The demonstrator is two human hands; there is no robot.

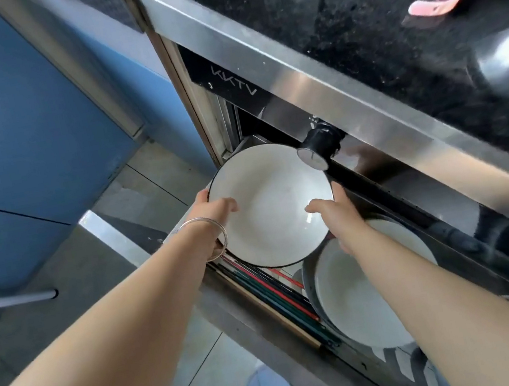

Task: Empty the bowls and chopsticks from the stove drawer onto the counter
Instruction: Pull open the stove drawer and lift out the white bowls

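my left hand (216,213) and right hand (335,212) grip the white bowl (268,204) by opposite rims, just above the open drawer (268,319). i should lift level, clearing the knob (320,147), toward the counter (368,19).

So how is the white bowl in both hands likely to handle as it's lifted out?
The bowl looks glazed and glossy, so probably rigid, fragile and a bit slippery. The left hand and right hand grip opposite rims, which suggests some weight. It is wide and shallow, so it is unlikely to tip when set down.
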